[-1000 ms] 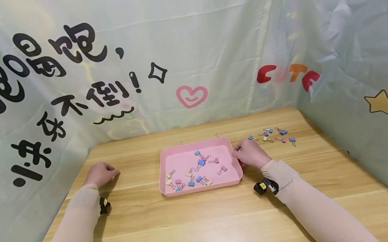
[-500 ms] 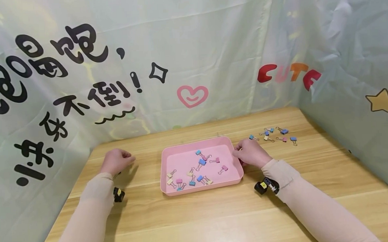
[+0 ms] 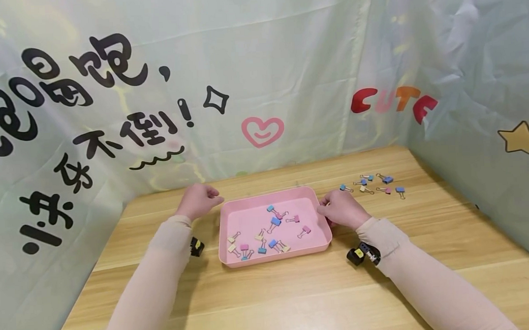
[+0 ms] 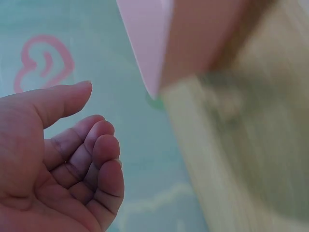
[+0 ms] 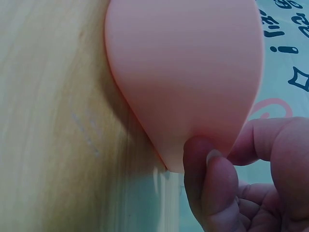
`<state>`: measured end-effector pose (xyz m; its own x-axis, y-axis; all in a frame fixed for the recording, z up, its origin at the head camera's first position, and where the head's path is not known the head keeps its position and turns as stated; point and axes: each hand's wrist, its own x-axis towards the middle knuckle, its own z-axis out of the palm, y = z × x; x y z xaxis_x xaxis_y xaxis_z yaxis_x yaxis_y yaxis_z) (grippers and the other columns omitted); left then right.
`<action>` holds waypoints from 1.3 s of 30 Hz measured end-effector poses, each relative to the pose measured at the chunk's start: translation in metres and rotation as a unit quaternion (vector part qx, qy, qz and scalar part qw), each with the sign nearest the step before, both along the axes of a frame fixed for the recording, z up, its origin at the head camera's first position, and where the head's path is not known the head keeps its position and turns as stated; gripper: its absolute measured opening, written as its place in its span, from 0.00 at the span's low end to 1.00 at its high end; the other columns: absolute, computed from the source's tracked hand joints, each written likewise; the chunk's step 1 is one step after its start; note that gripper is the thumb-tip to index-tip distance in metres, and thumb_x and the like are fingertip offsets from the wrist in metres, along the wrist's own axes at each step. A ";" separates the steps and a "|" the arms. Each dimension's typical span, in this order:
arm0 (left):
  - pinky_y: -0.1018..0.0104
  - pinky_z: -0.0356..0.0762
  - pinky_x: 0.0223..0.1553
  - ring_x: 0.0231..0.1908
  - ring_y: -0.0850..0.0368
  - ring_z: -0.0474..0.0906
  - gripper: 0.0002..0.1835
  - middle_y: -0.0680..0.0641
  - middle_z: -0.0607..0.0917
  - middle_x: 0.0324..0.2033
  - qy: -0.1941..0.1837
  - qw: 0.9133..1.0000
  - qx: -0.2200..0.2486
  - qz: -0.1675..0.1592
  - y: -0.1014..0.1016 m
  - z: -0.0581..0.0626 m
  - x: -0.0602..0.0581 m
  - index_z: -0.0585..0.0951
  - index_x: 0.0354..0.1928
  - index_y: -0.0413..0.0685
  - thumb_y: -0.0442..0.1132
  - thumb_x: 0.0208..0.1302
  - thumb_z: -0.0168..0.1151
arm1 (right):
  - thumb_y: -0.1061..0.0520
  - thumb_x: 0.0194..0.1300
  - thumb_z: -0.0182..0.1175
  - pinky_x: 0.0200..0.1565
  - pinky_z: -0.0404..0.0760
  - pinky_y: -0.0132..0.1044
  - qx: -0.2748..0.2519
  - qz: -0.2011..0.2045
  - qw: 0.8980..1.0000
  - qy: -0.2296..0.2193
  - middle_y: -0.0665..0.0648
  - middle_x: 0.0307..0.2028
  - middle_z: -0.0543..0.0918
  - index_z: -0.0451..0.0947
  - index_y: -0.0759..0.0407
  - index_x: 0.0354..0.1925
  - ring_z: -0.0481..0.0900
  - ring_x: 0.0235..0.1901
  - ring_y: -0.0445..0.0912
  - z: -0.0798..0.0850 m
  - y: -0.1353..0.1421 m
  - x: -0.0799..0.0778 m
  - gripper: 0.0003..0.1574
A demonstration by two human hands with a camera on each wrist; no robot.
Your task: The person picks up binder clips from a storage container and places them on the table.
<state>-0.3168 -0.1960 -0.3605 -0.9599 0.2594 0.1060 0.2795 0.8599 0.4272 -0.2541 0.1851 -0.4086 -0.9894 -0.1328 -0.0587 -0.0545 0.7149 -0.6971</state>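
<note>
A pink rectangular tray [image 3: 275, 257] lies on the wooden table with several small binder clips [image 3: 274, 223] in pink, blue, teal and yellow scattered inside. My right hand [image 3: 343, 210] pinches its right wall; in the right wrist view, fingertips [image 5: 219, 181] press the outer side while the thumb goes over the rim. My left hand [image 3: 199, 201] is in the air just off the tray's back left corner, holding nothing. The left wrist view shows its fingers [image 4: 107, 150] loosely bent and the thumb apart from them, with the tray wall [image 4: 193, 43] close by.
Several more binder clips [image 3: 365, 190] lie on the table [image 3: 270, 302] at the back right, beyond my right hand. A printed cloth curtain [image 3: 287, 75] hangs along the table's back and right sides. Each wrist carries a small black camera [image 3: 356, 256].
My left hand has moved right and away from me, from the table's left side to the tray's back left corner. My right hand stays at the tray's right wall.
</note>
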 end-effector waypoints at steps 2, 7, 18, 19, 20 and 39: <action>0.56 0.80 0.44 0.39 0.50 0.83 0.19 0.43 0.87 0.38 -0.005 1.000 0.004 -0.005 0.014 0.001 -0.001 0.85 0.44 0.38 0.46 0.58 0.68 | 0.57 0.63 0.55 0.22 0.79 0.35 0.001 -0.002 1.000 -0.001 0.55 0.20 0.81 0.81 0.63 0.33 0.79 0.18 0.44 0.000 0.000 0.000 0.11; 0.59 0.80 0.44 0.39 0.53 0.82 0.18 0.45 0.86 0.38 -0.034 0.999 0.023 -0.015 0.045 -0.002 -0.003 0.85 0.45 0.40 0.45 0.57 0.69 | 0.57 0.63 0.55 0.22 0.79 0.35 0.001 -0.002 1.000 0.000 0.54 0.20 0.80 0.81 0.63 0.32 0.78 0.18 0.44 0.000 0.000 0.000 0.11; 0.63 0.79 0.44 0.37 0.57 0.80 0.15 0.48 0.86 0.36 -0.040 0.997 0.028 -0.068 0.103 -0.003 -0.001 0.85 0.44 0.41 0.42 0.56 0.71 | 0.56 0.63 0.56 0.23 0.80 0.35 -0.005 -0.007 1.000 -0.005 0.55 0.21 0.81 0.80 0.64 0.33 0.79 0.19 0.44 -0.001 0.001 -0.001 0.11; 0.64 0.79 0.44 0.37 0.57 0.80 0.15 0.49 0.86 0.36 -0.040 0.996 0.027 -0.073 0.107 -0.004 0.000 0.85 0.44 0.41 0.42 0.57 0.70 | 0.57 0.63 0.56 0.23 0.80 0.35 -0.007 -0.008 1.000 -0.006 0.55 0.21 0.81 0.80 0.64 0.33 0.79 0.19 0.44 -0.002 0.001 -0.001 0.11; 0.64 0.79 0.44 0.37 0.58 0.80 0.15 0.49 0.86 0.35 -0.040 0.996 0.025 -0.079 0.111 -0.004 0.000 0.85 0.44 0.41 0.42 0.57 0.70 | 0.57 0.63 0.56 0.23 0.80 0.35 -0.007 -0.009 1.000 -0.007 0.55 0.22 0.81 0.80 0.64 0.33 0.79 0.19 0.44 -0.002 0.001 -0.001 0.11; 0.71 0.76 0.33 0.28 0.62 0.76 0.16 0.54 0.83 0.27 -0.096 0.981 -0.008 -0.166 0.169 -0.029 0.008 0.86 0.42 0.42 0.43 0.54 0.73 | 0.57 0.62 0.57 0.23 0.80 0.34 0.000 -0.008 1.000 0.001 0.54 0.19 0.79 0.81 0.61 0.30 0.78 0.18 0.43 -0.002 -0.001 0.000 0.10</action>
